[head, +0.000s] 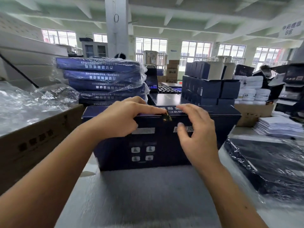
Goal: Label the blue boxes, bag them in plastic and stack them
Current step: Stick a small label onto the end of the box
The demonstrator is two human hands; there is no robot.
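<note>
A: Start at the hands; what are they doing?

B: The left hand [121, 119] grips the top edge of the blue box [156, 155], fingers curled over the top and thumb on the near face; its index finger reaches right along the edge to a small gold sticker [167, 116] at the lid seam. The right hand [197, 129] is spread and holds nothing; only its thumb tip touches the near face, on a barcode label [190, 128].

A: And the box itself?

B: It stands on its long edge at the middle of the grey table [148, 203], near face towards the person; a white label [143, 130] sits just left of the barcode one, so 2 labels show on that face.

A: Which step, would you say?

B: Labelling, close to its end, I judge; the gold sticker looks to be getting pressed down; bagging is not yet begun on this box.

A: What does the next move need?

B: 1 bag from the loose plastic bags [32, 102] heaped at the left above a brown carton [41, 137]; both hands must let go of the box to open it, then slide the box in; after that it belongs on the stack of bagged boxes [105, 79] just beyond, far left.
</note>
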